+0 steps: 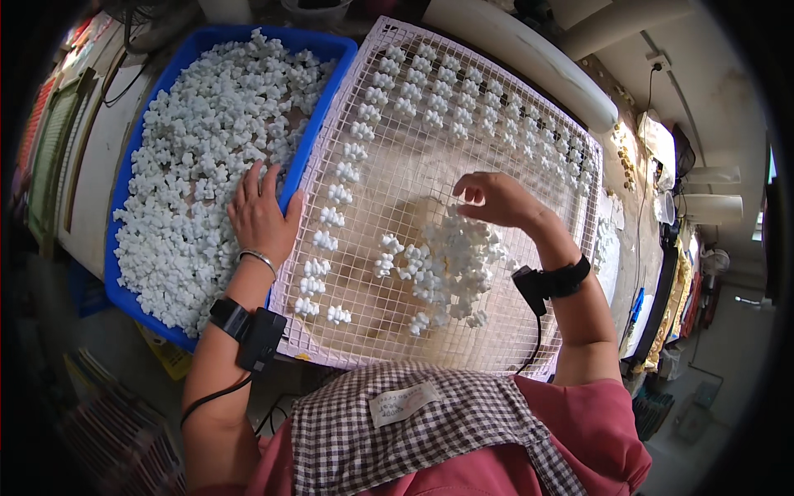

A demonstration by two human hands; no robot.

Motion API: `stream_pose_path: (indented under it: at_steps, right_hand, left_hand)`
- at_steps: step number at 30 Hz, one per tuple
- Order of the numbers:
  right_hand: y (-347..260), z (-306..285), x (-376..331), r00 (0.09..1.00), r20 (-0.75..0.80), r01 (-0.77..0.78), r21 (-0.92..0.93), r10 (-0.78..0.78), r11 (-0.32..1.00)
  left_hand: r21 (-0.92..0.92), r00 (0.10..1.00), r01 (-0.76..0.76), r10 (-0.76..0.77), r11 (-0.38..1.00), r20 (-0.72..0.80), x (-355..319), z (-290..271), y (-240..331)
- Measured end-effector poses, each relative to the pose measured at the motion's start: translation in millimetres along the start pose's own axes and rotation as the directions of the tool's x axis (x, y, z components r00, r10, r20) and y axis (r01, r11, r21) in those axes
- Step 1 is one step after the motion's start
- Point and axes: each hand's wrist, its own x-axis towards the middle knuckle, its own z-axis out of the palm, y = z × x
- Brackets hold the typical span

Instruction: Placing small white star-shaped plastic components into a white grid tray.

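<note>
Small white knobbly pieces fill a blue tray on the left. Over the tray's right side rests my left hand, fingers spread, touching the pieces near the rim. To the right lies a pale pink-framed wire grid. Along its left side and far part, more white pieces stand in rows. A loose heap of white pieces sits on the grid's near middle. Just above that heap is my right hand, its fingers loosely curled and apart from the thumb, with nothing visible between them.
A large pale roll lies behind the grid. Past the grid's right edge, more white pieces lie on a pale sheet. Dark devices with cables are strapped to both forearms; one cable hangs over the grid's near right part.
</note>
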Motion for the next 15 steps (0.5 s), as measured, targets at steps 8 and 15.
stream_pose_path:
  at_steps: [8,15]
  right_hand:
    - [4.9,10.8,-9.0,0.982,-0.185,0.013,0.211,0.026,0.978]
    - [33.9,10.0,-13.2,0.822,-0.490,0.166,-0.280,-0.290,0.945]
  left_hand:
    - [-0.016,1.000,0.003,-0.002,1.000,0.016,0.4,-0.4,3.5]
    - [0.001,1.000,0.009,-0.009,1.000,0.028,0.3,-1.9,4.8]
